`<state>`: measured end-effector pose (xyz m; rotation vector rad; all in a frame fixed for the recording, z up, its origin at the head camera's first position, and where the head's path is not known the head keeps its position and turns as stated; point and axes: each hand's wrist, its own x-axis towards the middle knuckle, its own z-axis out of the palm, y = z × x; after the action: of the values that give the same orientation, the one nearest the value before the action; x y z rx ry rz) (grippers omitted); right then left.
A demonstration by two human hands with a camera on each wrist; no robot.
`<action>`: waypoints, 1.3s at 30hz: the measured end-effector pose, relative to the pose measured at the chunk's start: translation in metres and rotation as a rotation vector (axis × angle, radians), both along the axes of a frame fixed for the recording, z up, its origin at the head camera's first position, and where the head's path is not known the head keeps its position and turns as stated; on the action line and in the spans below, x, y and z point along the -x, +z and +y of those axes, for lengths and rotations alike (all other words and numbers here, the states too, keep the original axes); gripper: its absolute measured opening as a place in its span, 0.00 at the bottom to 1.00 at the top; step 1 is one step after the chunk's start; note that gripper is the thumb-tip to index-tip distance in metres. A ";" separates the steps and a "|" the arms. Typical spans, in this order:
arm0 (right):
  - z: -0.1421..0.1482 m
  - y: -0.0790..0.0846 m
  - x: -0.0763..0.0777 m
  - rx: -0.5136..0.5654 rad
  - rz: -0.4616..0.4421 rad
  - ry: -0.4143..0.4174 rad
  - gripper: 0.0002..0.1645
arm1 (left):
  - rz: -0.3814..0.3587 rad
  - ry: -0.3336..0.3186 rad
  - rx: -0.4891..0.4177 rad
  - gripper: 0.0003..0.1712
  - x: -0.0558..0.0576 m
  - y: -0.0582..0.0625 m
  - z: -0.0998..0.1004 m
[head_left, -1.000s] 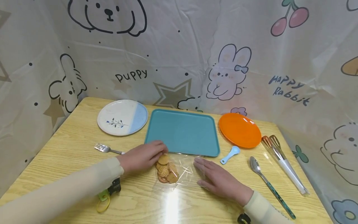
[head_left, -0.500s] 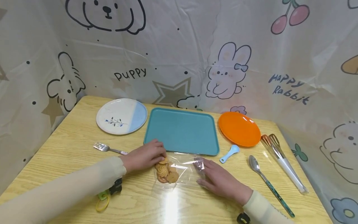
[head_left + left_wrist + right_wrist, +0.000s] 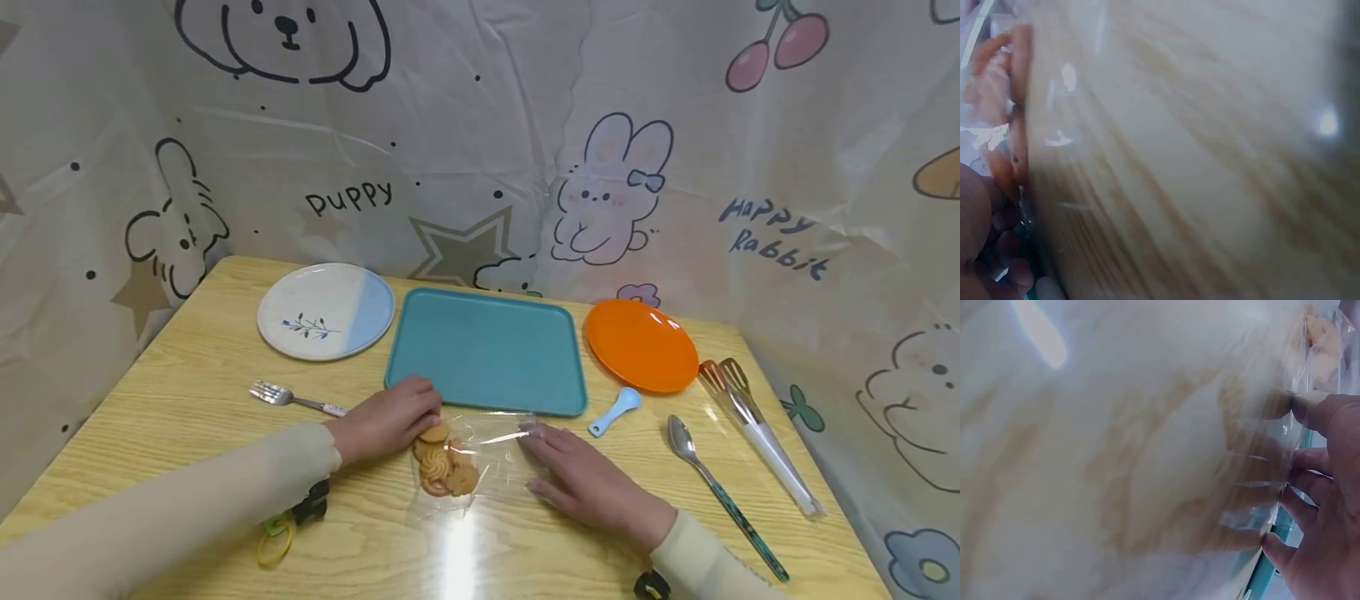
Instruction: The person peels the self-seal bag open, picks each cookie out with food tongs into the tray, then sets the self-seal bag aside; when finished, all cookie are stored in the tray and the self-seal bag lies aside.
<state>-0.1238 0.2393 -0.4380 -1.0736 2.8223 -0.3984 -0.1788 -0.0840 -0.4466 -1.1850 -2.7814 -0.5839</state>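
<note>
A clear plastic bag [image 3: 498, 454] lies flat on the table between my hands, with several cookies [image 3: 446, 468] bunched at its left end. My left hand [image 3: 392, 419] pinches the bag's upper left corner with curled fingers, beside a round cookie. In the left wrist view those fingers [image 3: 1019, 275] curl below the cookies [image 3: 1019, 75]. On the bag's right end rests my right hand [image 3: 588, 479], its fingers extended. The right wrist view shows its fingertips [image 3: 1277, 544] spread along the clear film, with cookies [image 3: 1322, 353] farther off.
A teal tray [image 3: 487, 354] lies just behind the bag. A white-and-blue plate [image 3: 326, 312] and a fork [image 3: 281, 394] are at left. Rightward are an orange plate [image 3: 642, 346], a small blue spoon [image 3: 618, 410], a green-handled spoon [image 3: 723, 496] and wrapped utensils [image 3: 765, 442].
My left hand and the cookies have shifted slightly left over the last half second. The right hand stays on the bag's right end. Reflections on the film have changed.
</note>
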 end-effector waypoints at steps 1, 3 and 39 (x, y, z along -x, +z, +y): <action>0.000 0.000 0.000 0.001 -0.009 -0.001 0.35 | 0.008 -0.001 0.003 0.07 0.000 0.000 0.000; -0.001 0.001 -0.001 -0.008 -0.013 -0.001 0.35 | 0.029 -0.007 0.021 0.08 -0.001 -0.001 0.000; 0.000 0.002 -0.001 -0.006 0.005 0.014 0.36 | -0.225 -0.122 -0.124 0.09 0.019 0.020 -0.004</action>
<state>-0.1225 0.2391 -0.4356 -1.0939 2.8165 -0.3859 -0.1980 -0.0879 -0.4261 -1.3453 -2.8135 -0.9419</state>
